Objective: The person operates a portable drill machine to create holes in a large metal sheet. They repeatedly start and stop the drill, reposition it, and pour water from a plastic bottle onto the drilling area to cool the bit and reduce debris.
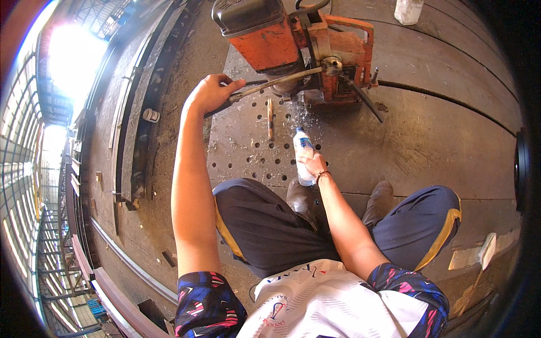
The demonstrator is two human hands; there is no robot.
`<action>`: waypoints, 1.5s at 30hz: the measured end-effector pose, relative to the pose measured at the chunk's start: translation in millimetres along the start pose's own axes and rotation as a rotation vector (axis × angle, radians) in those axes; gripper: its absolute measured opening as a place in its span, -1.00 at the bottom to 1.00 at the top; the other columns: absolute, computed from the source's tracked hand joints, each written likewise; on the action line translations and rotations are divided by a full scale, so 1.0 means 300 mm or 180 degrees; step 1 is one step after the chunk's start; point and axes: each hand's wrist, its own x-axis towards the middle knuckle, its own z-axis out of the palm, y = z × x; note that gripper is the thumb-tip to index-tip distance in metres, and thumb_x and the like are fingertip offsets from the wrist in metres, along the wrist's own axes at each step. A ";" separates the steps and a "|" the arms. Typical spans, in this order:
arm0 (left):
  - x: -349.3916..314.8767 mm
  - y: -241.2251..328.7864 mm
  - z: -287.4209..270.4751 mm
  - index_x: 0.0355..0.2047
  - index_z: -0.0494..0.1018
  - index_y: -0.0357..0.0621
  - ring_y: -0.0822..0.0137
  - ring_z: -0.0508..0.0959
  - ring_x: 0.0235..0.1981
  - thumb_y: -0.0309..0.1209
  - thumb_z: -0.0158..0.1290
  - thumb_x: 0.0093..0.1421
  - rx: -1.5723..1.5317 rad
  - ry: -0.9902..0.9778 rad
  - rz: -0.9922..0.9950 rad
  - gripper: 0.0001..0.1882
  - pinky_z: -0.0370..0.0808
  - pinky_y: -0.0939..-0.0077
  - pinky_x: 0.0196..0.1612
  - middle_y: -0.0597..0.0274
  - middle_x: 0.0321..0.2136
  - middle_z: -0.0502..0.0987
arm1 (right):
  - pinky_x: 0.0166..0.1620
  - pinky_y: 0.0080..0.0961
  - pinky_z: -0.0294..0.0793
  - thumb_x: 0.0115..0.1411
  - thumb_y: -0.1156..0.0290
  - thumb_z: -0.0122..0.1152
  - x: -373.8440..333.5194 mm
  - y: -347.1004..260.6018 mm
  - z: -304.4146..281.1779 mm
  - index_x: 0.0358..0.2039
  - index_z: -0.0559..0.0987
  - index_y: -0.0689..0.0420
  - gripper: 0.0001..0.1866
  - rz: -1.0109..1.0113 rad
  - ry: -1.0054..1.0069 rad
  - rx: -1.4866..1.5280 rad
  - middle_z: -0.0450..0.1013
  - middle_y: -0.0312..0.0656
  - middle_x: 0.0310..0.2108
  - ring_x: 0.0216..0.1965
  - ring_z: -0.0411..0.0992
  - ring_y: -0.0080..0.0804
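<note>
My left hand [211, 93] is closed round the dark-gripped end of a long feed lever [276, 83]. The lever runs to the hub of an orange drilling machine [345, 65] with a black motor cover, which stands on a steel plate [434, 135]. My right hand [313, 164] grips a clear plastic bottle [304, 147] round its lower part. Its blue-topped end points up toward the drill, whose lower tip is partly hidden by the body. Rows of drilled holes mark the plate near the bottle.
A narrow brownish strip [270, 119] lies among the holes, with metal shavings scattered around. A white container [408, 11] stands at the far right. To the left are long steel beams [147, 101] and a small white tub [151, 115]. My boots [378, 201] rest on the plate's near side.
</note>
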 end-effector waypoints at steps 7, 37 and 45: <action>0.000 0.003 0.002 -0.15 0.62 -0.34 0.05 0.67 -0.20 0.27 0.13 0.09 -0.0002 0.0011 -0.0013 -0.22 0.52 0.26 -0.02 -0.11 -0.30 0.67 | -0.01 -0.30 0.52 -0.10 0.10 0.44 0.038 0.038 0.019 -0.08 0.63 0.22 -0.39 0.0139 0.0023 -0.0194 0.59 0.09 -0.11 -0.07 0.58 -0.09; 0.007 -0.016 0.014 -0.20 0.63 -0.33 0.04 0.67 -0.22 0.28 0.13 0.09 -0.0067 -0.0038 -0.0030 -0.23 0.52 0.24 -0.04 -0.12 -0.30 0.66 | -0.08 -0.37 0.54 -0.09 0.15 0.44 0.080 0.092 0.048 -0.12 0.67 0.13 -0.50 0.0078 0.0042 -0.0172 0.64 -0.06 -0.19 -0.16 0.61 -0.26; -0.001 -0.031 0.019 -0.19 0.63 -0.33 0.02 0.67 -0.18 0.27 0.12 0.10 -0.0036 -0.0039 -0.0071 -0.23 0.52 0.24 -0.02 -0.13 -0.27 0.66 | 0.04 -0.26 0.49 -0.10 -0.02 0.47 -0.005 -0.014 0.003 -0.07 0.62 0.25 -0.31 0.0070 -0.0132 -0.0102 0.57 0.17 -0.08 -0.01 0.55 0.00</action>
